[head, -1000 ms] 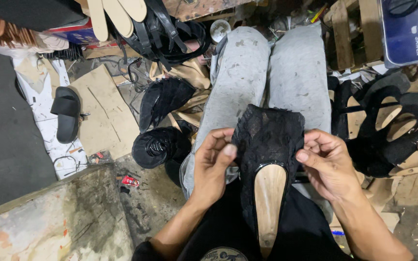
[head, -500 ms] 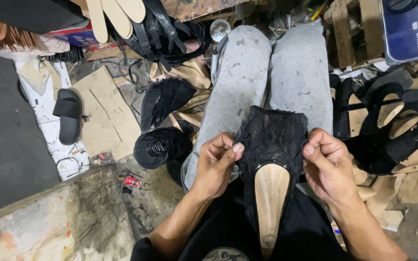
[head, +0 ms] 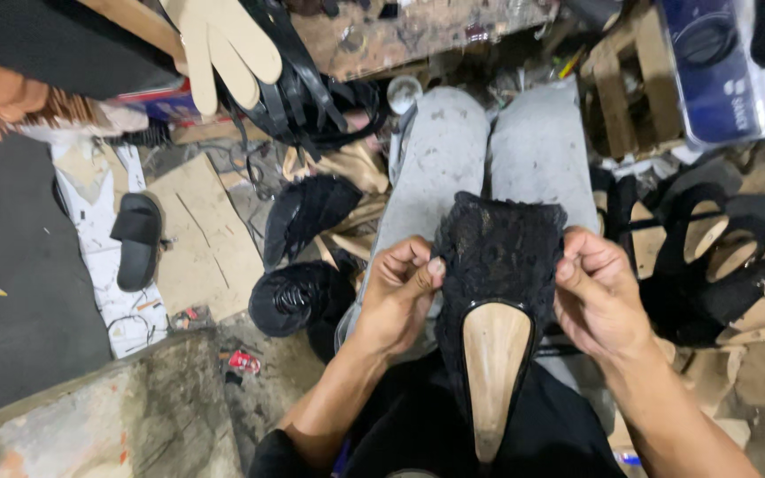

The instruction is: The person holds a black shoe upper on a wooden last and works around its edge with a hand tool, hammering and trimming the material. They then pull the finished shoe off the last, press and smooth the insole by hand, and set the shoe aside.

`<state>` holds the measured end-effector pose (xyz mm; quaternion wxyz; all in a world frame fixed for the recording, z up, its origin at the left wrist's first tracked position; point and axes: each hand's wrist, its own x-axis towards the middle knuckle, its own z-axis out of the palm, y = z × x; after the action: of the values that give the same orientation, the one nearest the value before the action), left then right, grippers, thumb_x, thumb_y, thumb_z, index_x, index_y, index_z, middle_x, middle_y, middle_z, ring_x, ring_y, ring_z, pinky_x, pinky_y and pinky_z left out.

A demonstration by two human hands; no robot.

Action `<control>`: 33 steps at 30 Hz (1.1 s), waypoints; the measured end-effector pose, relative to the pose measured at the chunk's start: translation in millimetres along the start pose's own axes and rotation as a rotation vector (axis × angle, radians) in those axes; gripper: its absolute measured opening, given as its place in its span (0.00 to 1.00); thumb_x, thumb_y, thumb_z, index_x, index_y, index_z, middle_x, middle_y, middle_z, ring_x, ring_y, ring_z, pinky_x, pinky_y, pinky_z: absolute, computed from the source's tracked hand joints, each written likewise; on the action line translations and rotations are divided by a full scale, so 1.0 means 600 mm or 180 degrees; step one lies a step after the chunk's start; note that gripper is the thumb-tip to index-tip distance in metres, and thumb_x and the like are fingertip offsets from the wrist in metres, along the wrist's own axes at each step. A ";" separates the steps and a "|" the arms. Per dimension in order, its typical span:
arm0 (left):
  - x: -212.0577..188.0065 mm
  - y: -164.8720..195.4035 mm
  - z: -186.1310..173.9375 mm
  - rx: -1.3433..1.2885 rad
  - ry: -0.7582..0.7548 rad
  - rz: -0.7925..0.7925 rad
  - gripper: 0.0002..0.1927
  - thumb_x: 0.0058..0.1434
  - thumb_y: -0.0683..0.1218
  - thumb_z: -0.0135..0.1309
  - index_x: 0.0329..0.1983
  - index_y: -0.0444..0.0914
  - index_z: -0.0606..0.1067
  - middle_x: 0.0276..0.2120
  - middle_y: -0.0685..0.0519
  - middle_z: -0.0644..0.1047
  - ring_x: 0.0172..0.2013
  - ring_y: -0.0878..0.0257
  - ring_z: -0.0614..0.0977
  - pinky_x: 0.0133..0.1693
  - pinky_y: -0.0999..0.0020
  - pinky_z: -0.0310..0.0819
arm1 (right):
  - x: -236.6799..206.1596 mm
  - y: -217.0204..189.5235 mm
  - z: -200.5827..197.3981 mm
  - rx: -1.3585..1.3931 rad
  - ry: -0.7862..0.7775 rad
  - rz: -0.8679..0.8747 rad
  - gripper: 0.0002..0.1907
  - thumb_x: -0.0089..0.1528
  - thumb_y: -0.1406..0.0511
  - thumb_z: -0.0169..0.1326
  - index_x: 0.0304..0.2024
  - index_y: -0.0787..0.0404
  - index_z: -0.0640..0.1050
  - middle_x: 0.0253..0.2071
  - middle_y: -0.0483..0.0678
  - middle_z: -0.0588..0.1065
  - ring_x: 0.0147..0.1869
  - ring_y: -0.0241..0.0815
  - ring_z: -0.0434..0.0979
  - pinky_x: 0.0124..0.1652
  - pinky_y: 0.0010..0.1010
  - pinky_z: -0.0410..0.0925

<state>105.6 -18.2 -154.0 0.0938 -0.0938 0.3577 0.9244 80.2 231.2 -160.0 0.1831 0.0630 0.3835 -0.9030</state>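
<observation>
A black lace shoe upper [head: 499, 257] lies on my lap over a tan pointed insole [head: 492, 372], sole side up. My left hand [head: 402, 292] pinches the left edge of the lace with thumb and fingers. On the opposite edge my right hand [head: 597, 292] grips the lace the same way. Both hands pull the fabric down around the insole. My legs in grey trousers [head: 489, 150] stretch out beyond the shoe.
A black slide sandal [head: 138, 239] lies on cardboard at the left. Black lace pieces [head: 312, 212] and a dark bundle [head: 294, 296] sit by my left knee. Several unfinished black-strapped soles [head: 710, 248] pile up at the right. A stained concrete block [head: 99, 416] is at lower left.
Both hands have shifted slightly along the lace edges, tightening it over the insole. The shoe stays on my lap.
</observation>
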 end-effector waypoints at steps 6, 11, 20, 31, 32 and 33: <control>0.049 0.092 0.043 0.0436 -0.1095 0.0686 0.09 0.60 0.36 0.64 0.33 0.34 0.73 0.38 0.48 0.80 0.43 0.60 0.81 0.49 0.66 0.76 | 0.057 -0.081 0.043 -0.0929 -0.0961 -0.1013 0.14 0.57 0.67 0.68 0.33 0.60 0.73 0.40 0.52 0.79 0.46 0.46 0.81 0.49 0.39 0.75; 0.013 0.135 0.065 0.0700 -0.1722 0.0500 0.07 0.64 0.35 0.62 0.31 0.29 0.77 0.38 0.41 0.82 0.44 0.49 0.85 0.46 0.58 0.81 | 0.037 -0.112 0.047 -0.1208 -0.1849 -0.1167 0.10 0.62 0.64 0.65 0.32 0.64 0.81 0.32 0.56 0.83 0.36 0.52 0.87 0.41 0.44 0.81; 0.016 0.004 -0.036 -0.0433 -0.0407 -0.0357 0.05 0.70 0.37 0.61 0.38 0.36 0.77 0.34 0.56 0.78 0.37 0.67 0.78 0.41 0.69 0.71 | 0.032 -0.022 -0.014 0.0322 -0.0274 0.0560 0.04 0.70 0.71 0.58 0.42 0.68 0.76 0.39 0.50 0.79 0.41 0.39 0.81 0.43 0.30 0.74; 0.100 -0.055 -0.098 -0.0746 0.0484 -0.0806 0.16 0.66 0.45 0.57 0.56 0.36 0.76 0.51 0.55 0.80 0.54 0.63 0.79 0.61 0.66 0.68 | 0.122 0.000 -0.010 0.0132 0.0303 0.1221 0.09 0.70 0.66 0.54 0.49 0.64 0.78 0.45 0.47 0.80 0.47 0.38 0.81 0.49 0.31 0.74; 0.105 -0.051 -0.097 -0.0798 0.0451 -0.0822 0.18 0.66 0.46 0.57 0.58 0.36 0.76 0.52 0.54 0.80 0.54 0.63 0.79 0.61 0.66 0.68 | 0.128 -0.003 -0.006 0.0122 0.0343 0.1240 0.09 0.70 0.66 0.54 0.50 0.64 0.78 0.46 0.47 0.80 0.48 0.38 0.81 0.50 0.30 0.75; 0.108 -0.048 -0.097 -0.0850 0.0419 -0.0836 0.20 0.65 0.46 0.58 0.59 0.35 0.75 0.52 0.52 0.80 0.54 0.62 0.79 0.61 0.65 0.68 | 0.133 -0.004 -0.003 0.0111 0.0381 0.1260 0.09 0.70 0.66 0.53 0.50 0.64 0.78 0.46 0.47 0.80 0.48 0.38 0.81 0.50 0.29 0.75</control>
<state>56.5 -29.8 -230.5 0.1767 -0.2115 0.2220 0.9353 5.2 211.1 -179.9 0.3327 0.1938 0.3582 -0.8506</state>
